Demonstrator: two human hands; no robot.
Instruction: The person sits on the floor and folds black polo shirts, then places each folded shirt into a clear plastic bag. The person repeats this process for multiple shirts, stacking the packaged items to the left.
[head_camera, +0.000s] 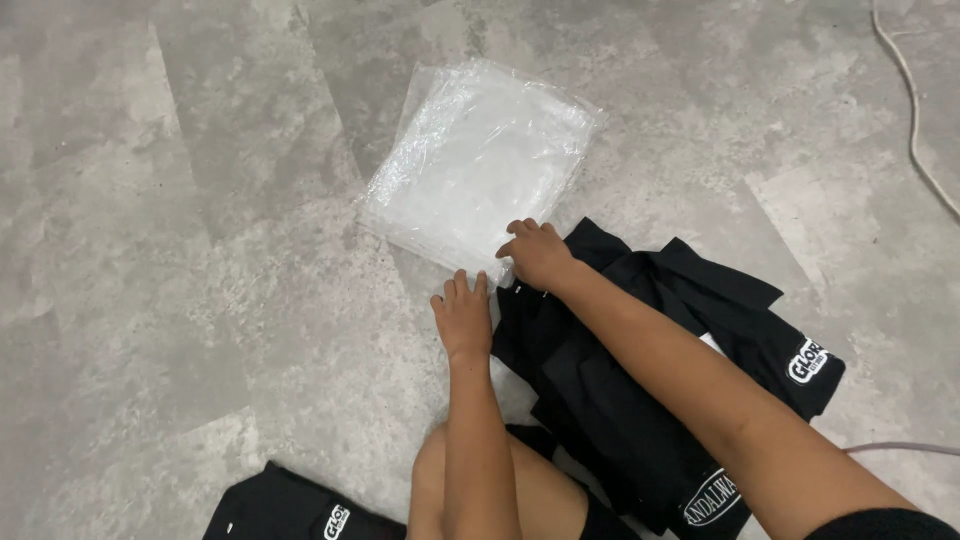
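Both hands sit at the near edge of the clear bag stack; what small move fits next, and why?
Probably peel up the top bag: the right hand pinches the stack of clear plastic bags at its corner, the left hand lies flat beside it, and black garments wait alongside.

From my feed this looks like a small garment packing spot, worked on the floor (180, 200), which is grey, mottled, concrete-look tile. I see a stack of clear plastic bags (480, 160) lying beside a heap of black shirts (640, 400) with white prints, another shirt (290, 510) at the bottom edge, and a cable (915, 110) trailing across the far corner.
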